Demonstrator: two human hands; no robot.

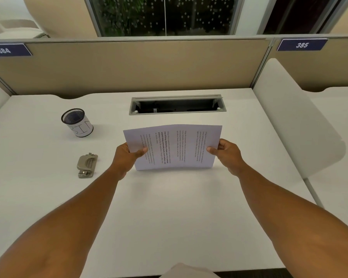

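A white printed sheet of paper [174, 147] is held up over the middle of the white desk [169, 207], its text running sideways and its lower edge close to the desktop. My left hand [127, 156] pinches the sheet's left edge, thumb on the front. My right hand [227, 154] pinches its right edge the same way. The sheet bows slightly in the middle.
A metal hole punch [87, 165] lies on the desk to the left. A black mesh cup [76, 122] with a white label stands at the back left. A cable tray opening [177, 105] sits behind the paper. A white divider panel [295, 121] borders the right side.
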